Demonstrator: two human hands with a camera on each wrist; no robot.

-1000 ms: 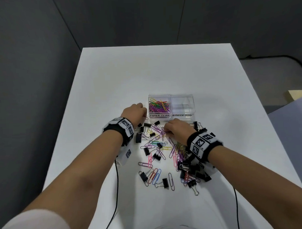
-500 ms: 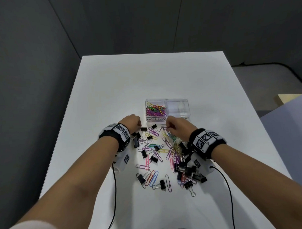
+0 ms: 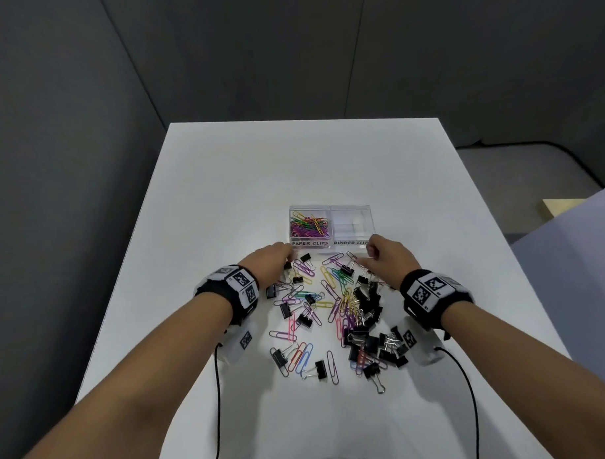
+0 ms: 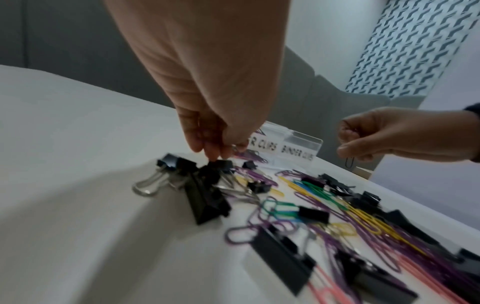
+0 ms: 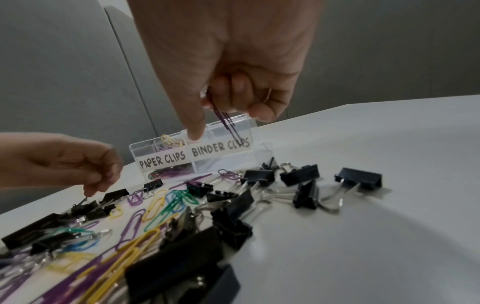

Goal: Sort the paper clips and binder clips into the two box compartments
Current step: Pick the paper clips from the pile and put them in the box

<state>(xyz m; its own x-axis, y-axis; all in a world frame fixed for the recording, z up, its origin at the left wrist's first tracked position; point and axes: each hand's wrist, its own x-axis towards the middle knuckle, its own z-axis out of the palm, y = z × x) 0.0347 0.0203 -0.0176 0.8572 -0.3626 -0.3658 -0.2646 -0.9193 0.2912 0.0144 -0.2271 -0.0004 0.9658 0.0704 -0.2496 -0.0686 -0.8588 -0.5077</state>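
Clear box [image 5: 250, 131] labelled "PAPER CLIPS", "BINDER CLIPS", right hand [image 5: 233, 67] pinching purple paper clip [image 5: 226, 121]

both hands [image 3: 273, 263] [image 3: 386, 257] low and forward — fingers curled downward, pinching — forearms outstretched

- a clear box [image 3: 331, 207] is sitting on the white tabletop [image 3: 224, 197], coloured paper clips [image 3: 309, 225] lying in its left compartment.
- the left hand [image 3: 271, 261] and right hand [image 3: 386, 257] are reaching over the mixed clip pile [image 3: 331, 307], just before the box.
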